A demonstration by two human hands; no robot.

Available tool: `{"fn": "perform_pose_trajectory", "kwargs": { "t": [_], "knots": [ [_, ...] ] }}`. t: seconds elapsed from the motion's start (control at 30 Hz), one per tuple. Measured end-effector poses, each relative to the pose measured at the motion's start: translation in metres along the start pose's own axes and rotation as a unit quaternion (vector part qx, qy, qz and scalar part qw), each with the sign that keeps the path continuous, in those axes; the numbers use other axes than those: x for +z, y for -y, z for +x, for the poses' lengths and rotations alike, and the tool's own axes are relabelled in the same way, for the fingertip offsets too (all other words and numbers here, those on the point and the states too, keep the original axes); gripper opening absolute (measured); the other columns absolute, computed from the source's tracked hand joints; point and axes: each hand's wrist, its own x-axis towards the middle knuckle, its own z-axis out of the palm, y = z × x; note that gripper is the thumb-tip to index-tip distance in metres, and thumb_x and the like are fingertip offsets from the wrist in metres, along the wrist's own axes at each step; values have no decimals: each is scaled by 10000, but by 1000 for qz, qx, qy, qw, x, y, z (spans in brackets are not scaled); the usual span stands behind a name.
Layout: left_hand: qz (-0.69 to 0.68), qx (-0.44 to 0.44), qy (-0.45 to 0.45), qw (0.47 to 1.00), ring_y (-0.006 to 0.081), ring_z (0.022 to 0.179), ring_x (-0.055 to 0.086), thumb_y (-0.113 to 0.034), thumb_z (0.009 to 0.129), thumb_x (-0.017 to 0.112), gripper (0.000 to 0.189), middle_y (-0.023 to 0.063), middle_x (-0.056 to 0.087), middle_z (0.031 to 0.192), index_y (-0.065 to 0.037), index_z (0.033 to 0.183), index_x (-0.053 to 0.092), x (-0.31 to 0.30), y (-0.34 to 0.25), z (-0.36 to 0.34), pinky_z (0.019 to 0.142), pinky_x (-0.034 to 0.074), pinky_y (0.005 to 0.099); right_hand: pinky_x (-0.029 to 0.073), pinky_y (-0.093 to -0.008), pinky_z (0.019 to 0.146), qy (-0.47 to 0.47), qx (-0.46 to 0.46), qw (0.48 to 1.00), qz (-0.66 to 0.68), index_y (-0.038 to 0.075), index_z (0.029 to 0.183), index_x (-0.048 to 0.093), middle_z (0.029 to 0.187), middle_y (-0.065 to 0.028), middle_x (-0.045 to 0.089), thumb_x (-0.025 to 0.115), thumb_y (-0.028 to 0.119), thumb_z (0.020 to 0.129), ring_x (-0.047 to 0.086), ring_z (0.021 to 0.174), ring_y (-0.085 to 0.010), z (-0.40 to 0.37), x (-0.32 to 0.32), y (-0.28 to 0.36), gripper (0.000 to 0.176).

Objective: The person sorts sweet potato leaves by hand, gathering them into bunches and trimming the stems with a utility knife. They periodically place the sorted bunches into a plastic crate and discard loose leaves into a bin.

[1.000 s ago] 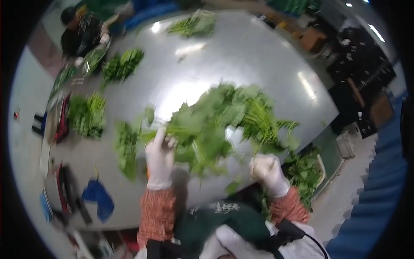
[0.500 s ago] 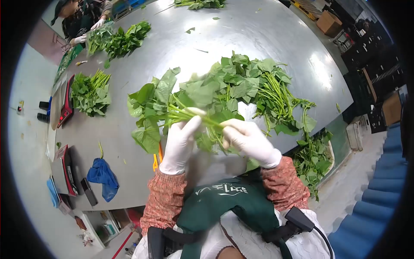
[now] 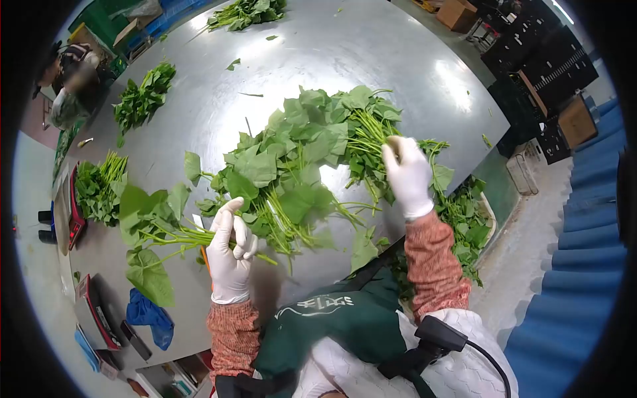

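Note:
My left hand (image 3: pixel 232 249), in a white glove, is closed round a small bunch of sweet potato greens (image 3: pixel 156 229), its broad leaves pointing left and the stem ends right. My gloved right hand (image 3: pixel 407 174) has its thumb and fingers pinched at the stems of the large pile of sweet potato greens (image 3: pixel 318 132) on the metal table (image 3: pixel 219 149). Exactly how many stems it grips is hidden. Loose stems (image 3: pixel 285 219) lie between my hands. Part of an orange object (image 3: pixel 206 262) shows behind my left wrist.
Other bunches of greens (image 3: pixel 142 96) lie at the left and far side. Two red scales (image 3: pixel 76 209) and a blue cloth (image 3: pixel 149 317) are along the left edge. A container of greens (image 3: pixel 468 232) stands below the table at right. A co-worker (image 3: pixel 73 79) is at the far left.
My hands have separated: the left has moved left and down with its bunch, the right has gone up to the pile's stems. The view has shifted, and the co-worker has moved away from the bunches.

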Motion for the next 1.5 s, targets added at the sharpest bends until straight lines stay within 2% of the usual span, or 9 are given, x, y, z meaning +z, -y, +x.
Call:
{"fn": "perform_pose_trajectory", "kwargs": {
  "t": [0.1, 0.3, 0.5, 0.6, 0.7, 1.13, 1.27, 1.37, 1.5],
  "knots": [
    [27, -23, -11, 999, 33, 400, 256, -225, 1041, 394, 301, -42, 344, 548, -2, 1184, 539, 10, 13, -1, 394, 243, 199, 494, -370, 729, 164, 80, 982, -42, 42, 888, 677, 877, -123, 648, 698, 239, 818, 636, 828, -281, 11, 22, -61, 211],
    [69, -43, -28, 996, 38, 397, 248, -205, 1025, 428, 267, -43, 341, 534, 4, 1120, 565, 26, 13, -1, 403, 228, 210, 476, -291, 733, -55, 18, 965, 254, 13, 958, 619, 840, -87, 601, 665, 4, 823, 584, 799, -193, 0, 2, -8, 144],
    [133, -84, 39, 987, 27, 453, 268, -176, 979, 532, 210, -70, 356, 569, -18, 1102, 598, 60, 25, 1, 436, 208, 212, 500, -293, 628, 56, 83, 916, 389, 25, 1003, 632, 841, -84, 643, 670, -12, 807, 631, 687, -147, -32, -10, 63, 203],
    [136, -83, -36, 987, 16, 493, 311, -177, 956, 578, 203, -76, 417, 615, -26, 1084, 624, 80, 38, 1, 460, 220, 198, 461, -293, 546, 13, -196, 953, 232, 49, 971, 648, 749, -93, 601, 698, -51, 712, 572, 582, -232, -51, 4, 73, 282],
    [139, -77, -65, 985, 15, 503, 315, -174, 947, 593, 176, -71, 438, 631, -42, 1047, 655, 69, 45, -2, 467, 223, 195, 475, -350, 549, 99, -219, 963, 123, 74, 852, 653, 701, -75, 607, 680, 28, 716, 600, 605, -263, -70, -4, 94, 146],
    [179, -78, -42, 980, 26, 621, 403, -159, 937, 582, 133, -71, 485, 707, -64, 979, 665, 66, 50, -18, 535, 292, 201, 485, -402, 546, 255, -13, 924, 286, 42, 862, 615, 638, -164, 596, 622, 120, 804, 625, 581, -320, -80, -5, 80, 98],
    [98, 101, -184, 973, 31, 477, 228, -187, 984, 544, 115, -89, 301, 554, -93, 959, 606, 68, -6, -9, 456, 231, 213, 463, -379, 514, 212, 34, 961, 175, 16, 812, 592, 610, -171, 572, 616, 89, 813, 605, 540, -313, -99, 10, 11, 76],
    [5, 145, -72, 987, 33, 426, 217, -235, 995, 538, 184, -83, 312, 524, -67, 994, 613, 41, -47, 5, 425, 209, 207, 483, -337, 576, 380, 82, 897, 212, 16, 853, 643, 688, -133, 619, 685, 155, 812, 620, 612, -276, -87, -31, 14, 151],
    [-24, 51, -42, 998, 46, 458, 294, -249, 981, 563, 204, -38, 453, 597, -59, 1012, 630, 35, -19, 16, 419, 239, 212, 512, -355, 746, 298, -189, 924, 145, 57, 1006, 675, 1001, -110, 659, 739, 216, 776, 633, 846, -265, -76, -40, 30, 287]
  ]
}}
